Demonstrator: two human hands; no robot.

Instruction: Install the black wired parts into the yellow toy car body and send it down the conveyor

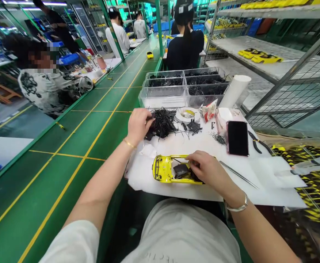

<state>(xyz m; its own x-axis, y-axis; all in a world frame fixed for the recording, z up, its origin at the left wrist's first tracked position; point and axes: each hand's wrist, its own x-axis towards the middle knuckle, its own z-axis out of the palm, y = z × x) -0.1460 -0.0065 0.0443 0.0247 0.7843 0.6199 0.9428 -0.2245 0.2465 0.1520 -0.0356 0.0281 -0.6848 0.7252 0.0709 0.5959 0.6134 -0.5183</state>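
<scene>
A yellow toy car shell (164, 170) lies upside down on the white sheet (204, 191) in front of me. My right hand (208, 170) rests on it, fingers pressing a small black part (181, 170) inside the shell. My left hand (138, 125) reaches forward into a heap of thin black wire pieces (164, 123), fingertips pinched in the heap. Loose black parts (193, 126) lie just right of the heap.
A black phone (237, 138), metal tweezers (238, 174), pliers (258, 143), a tape roll (187, 114) and a snack packet (209, 110) lie on the sheet. Clear bins of black parts (184, 87) stand behind. The green conveyor (75, 142) runs left; other workers sit along it. Wire shelving (286, 76) stands right.
</scene>
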